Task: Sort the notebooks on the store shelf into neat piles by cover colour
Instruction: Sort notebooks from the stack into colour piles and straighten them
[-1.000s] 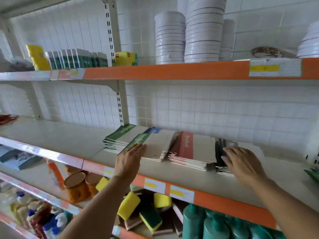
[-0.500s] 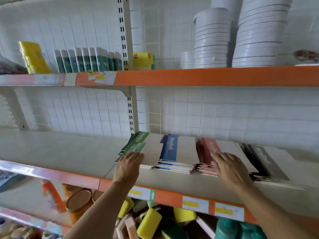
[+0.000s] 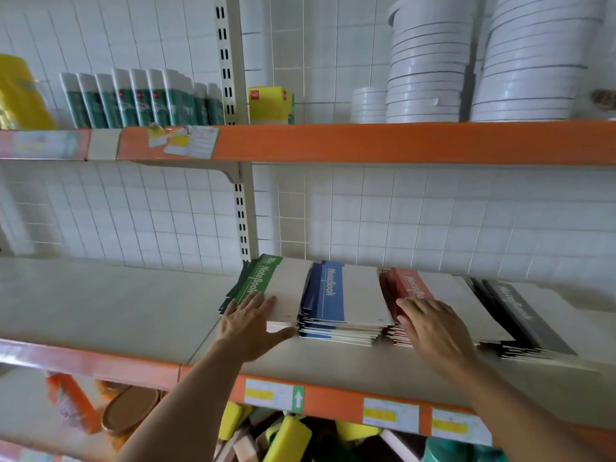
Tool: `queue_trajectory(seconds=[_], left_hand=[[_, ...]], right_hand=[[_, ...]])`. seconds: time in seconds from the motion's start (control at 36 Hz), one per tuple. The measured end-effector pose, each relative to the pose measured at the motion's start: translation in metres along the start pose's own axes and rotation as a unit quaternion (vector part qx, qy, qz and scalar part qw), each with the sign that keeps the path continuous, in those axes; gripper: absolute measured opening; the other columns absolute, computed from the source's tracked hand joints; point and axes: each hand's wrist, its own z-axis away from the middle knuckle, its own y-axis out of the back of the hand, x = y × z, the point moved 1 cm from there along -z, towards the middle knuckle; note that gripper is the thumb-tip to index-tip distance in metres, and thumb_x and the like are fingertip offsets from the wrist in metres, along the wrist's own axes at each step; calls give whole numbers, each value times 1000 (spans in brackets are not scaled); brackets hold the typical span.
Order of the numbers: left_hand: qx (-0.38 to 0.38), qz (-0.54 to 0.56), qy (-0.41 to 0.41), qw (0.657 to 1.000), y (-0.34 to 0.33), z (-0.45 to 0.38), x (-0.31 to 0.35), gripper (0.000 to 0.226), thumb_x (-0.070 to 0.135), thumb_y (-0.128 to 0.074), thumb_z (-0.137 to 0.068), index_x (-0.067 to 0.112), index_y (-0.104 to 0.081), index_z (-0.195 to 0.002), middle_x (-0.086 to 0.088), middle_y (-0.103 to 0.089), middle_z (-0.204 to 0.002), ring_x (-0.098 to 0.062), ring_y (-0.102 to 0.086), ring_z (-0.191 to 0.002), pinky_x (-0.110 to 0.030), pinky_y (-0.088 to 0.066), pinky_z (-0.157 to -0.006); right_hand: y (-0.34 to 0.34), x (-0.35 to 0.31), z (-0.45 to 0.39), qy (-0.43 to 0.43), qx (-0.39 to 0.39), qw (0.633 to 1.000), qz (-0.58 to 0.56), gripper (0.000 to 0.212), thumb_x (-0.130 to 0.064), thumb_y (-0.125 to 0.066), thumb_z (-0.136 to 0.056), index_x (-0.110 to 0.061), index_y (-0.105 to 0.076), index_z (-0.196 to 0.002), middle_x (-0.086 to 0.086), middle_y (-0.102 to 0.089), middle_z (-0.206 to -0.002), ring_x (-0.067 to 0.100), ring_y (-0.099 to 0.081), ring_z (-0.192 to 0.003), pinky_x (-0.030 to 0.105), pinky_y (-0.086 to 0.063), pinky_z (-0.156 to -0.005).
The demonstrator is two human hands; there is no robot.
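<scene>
1. Head view: the left hand (image 3: 248, 323) lies with fingers straight and spread, flat on the near corner of the green-spined notebook pile (image 3: 266, 288), thumb along the pile's front edge; it grips nothing.
2. The right hand (image 3: 433, 325) lies flat, fingers straight and together, on the near-left part of the red-spined notebook pile (image 3: 413, 288); it grips nothing either.
3. Four notebook piles sit side by side on the middle cream shelf with its orange front strip (image 3: 100, 315): green, then the blue-spined notebook pile (image 3: 333, 295), then red, then the black-spined notebook pile (image 3: 520, 315) at the far right. Each top cover is pale cream with a coloured band reading "NoteBook".
4. The green and blue piles touch; the black pile is fanned out, its edges stepped.
5. The upper shelf carries three stacks of white round containers (image 3: 430, 68), a row of green-and-white boxes (image 3: 140, 98) and one yellow box (image 3: 270, 105).
6. Below, yellow sponges (image 3: 286, 438) lie jumbled; their count is unclear.
</scene>
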Motion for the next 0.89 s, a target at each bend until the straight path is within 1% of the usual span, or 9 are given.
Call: queue_trajectory(seconds=[0.11,0.19,0.25,0.36,0.44,0.53,0.61,0.75,0.89], left_hand=[[31,12,13,999,-4,-11,-1,139,93,29,-37,29,-24,-149,4,-22,-157,-15,-16,-146,-41,-12,-118],[62,28,15,998,-2,-12,4,131,89,30,-46,29,-30,-146,4,-30,-154,-17,-22,-144,-38,-16,-117],[83,32,2,996,0,-9,12,114,85,17,-60,29,-37,-143,4,-37,-150,-18,-29,-140,-36,-20,-114],[118,61,-39,990,2,-4,33,86,69,-7,-80,21,-57,-129,-2,-55,-136,-23,-47,-129,-39,-32,-107],[168,80,-81,979,-1,1,52,65,58,-28,-87,13,-71,-106,-6,-69,-111,-28,-64,-104,-40,-49,-90],[190,75,-107,973,2,12,77,52,50,-37,-86,13,-72,-95,-4,-72,-97,-27,-68,-90,-38,-54,-77],[197,85,-135,967,5,23,108,47,48,-38,-88,15,-71,-92,0,-71,-91,-24,-68,-85,-35,-54,-72],[214,96,-174,956,5,41,168,46,46,-40,-86,16,-74,-94,-1,-72,-95,-23,-69,-89,-35,-54,-75],[214,102,-192,952,3,65,245,44,47,-41,-86,17,-73,-91,2,-71,-92,-22,-68,-87,-30,-51,-75]], right_hand=[[3,0,0,-18,-23,1000,5,74,-43,-4,-102,-14,-73,-98,0,-71,-88,21,-68,-77,31,-54,-70],[6,1,5,-27,-31,999,17,62,-38,-16,-102,-13,-72,-96,1,-71,-85,22,-68,-75,31,-55,-68],[6,6,11,-33,-33,999,22,58,-37,-21,-100,-10,-73,-95,3,-71,-85,24,-69,-74,33,-55,-68],[12,13,23,-45,-51,997,19,73,-42,-9,-102,-8,-73,-98,7,-72,-92,26,-69,-80,34,-56,-71],[26,16,33,-59,-67,996,22,55,-41,-27,-97,-8,-69,-110,7,-68,-107,27,-66,-92,36,-53,-79],[42,23,46,-80,-75,993,31,57,-47,-31,-93,-9,-64,-119,8,-63,-120,27,-62,-103,38,-52,-86],[61,34,60,-107,-91,990,30,66,-54,-20,-96,-10,-61,-124,7,-61,-125,26,-59,-108,38,-48,-91],[96,65,96,-144,-133,980,44,59,-50,-34,-87,-11,-62,-122,7,-64,-121,27,-62,-103,37,-48,-87],[142,108,148,-157,-164,972,54,60,-51,-35,-87,-11,-63,-121,7,-67,-114,26,-63,-99,36,-44,-87]])
